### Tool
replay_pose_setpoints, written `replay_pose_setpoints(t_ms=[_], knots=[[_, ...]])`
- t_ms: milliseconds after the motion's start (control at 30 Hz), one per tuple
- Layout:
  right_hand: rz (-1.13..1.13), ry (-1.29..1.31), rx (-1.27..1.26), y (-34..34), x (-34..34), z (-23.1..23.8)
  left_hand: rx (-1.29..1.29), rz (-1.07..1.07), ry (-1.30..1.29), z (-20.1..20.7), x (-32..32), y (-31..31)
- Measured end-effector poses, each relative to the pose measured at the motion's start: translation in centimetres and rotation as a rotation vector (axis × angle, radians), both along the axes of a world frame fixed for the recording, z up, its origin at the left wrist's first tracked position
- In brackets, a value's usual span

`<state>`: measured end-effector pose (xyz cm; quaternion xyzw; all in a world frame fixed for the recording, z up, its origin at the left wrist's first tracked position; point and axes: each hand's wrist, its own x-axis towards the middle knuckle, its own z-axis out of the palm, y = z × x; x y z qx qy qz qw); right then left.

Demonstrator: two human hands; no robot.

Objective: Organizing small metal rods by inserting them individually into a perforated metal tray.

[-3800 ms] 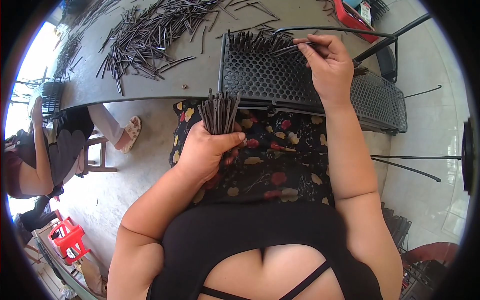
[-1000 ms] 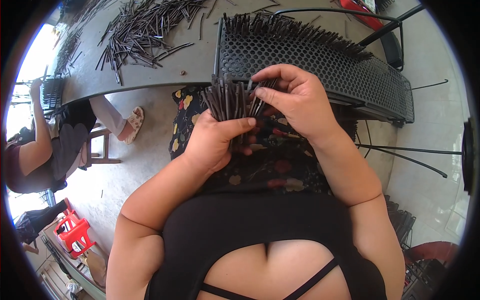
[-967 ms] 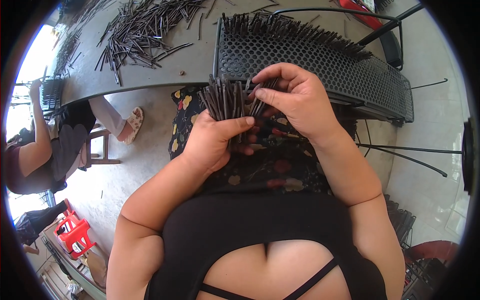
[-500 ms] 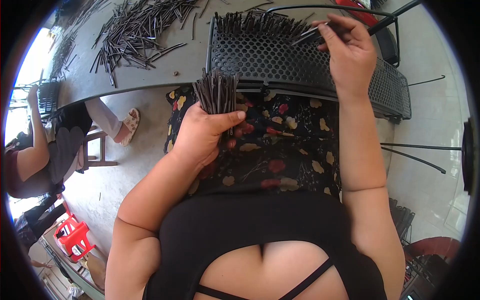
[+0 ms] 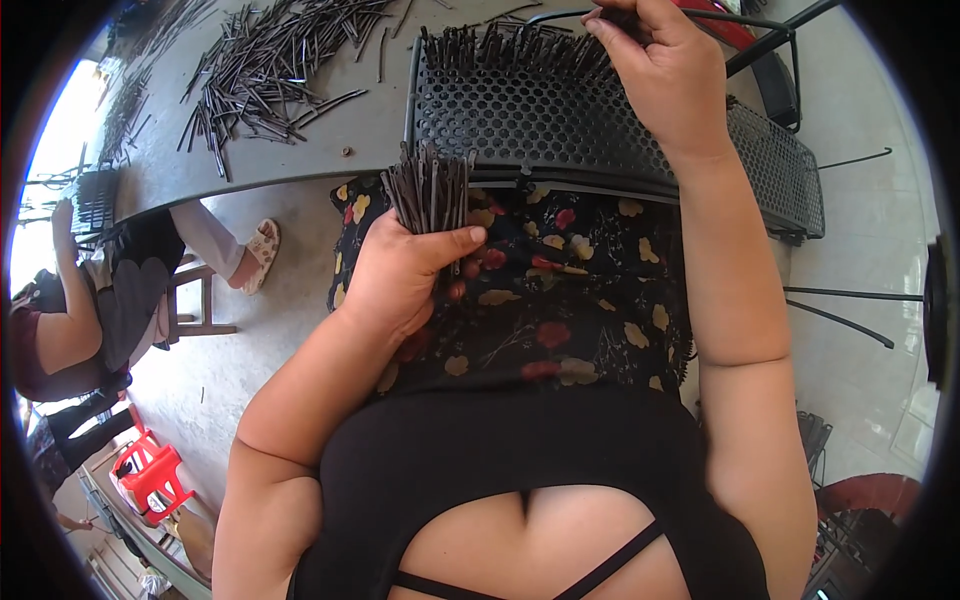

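Note:
My left hand (image 5: 385,275) is closed round an upright bundle of thin dark metal strips (image 5: 432,190), with the thumb across its front. The tops of several strips show small holes. Against the table's near edge stands a black perforated rack (image 5: 530,115); a dense row of similar strips (image 5: 500,48) stands in its far part. Over the right end of that row, my right hand (image 5: 675,85) pinches dark strips between thumb and fingers. Their lower ends are hidden, so I cannot tell whether they are in the holes.
Loose strips (image 5: 265,75) lie heaped on the grey table (image 5: 300,160) at the left. Black metal rods (image 5: 780,50) rise behind the rack's right end. Another person (image 5: 75,310) sits at the far left, near a dark basket (image 5: 95,190). A red plastic stool (image 5: 155,475) stands lower left.
My right hand has moved away from me and slightly left, from above the rack's holes to the far row. My left hand and its bundle have barely moved.

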<state>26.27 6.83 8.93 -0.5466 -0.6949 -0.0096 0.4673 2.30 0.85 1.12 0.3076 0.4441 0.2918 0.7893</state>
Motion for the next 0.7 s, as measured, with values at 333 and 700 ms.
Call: replay_pose_setpoints(t_ms=[333, 700], knots=[[0.02, -0.038, 0.008, 0.5, 0.2, -0.2, 0.024, 0.0, 0.001, 0.0, 0.1, 0.1], [0.019, -0.056, 0.049, 0.4, 0.5, -1.0, 0.022, 0.007, 0.009, -0.3, 0.0, 0.1]])
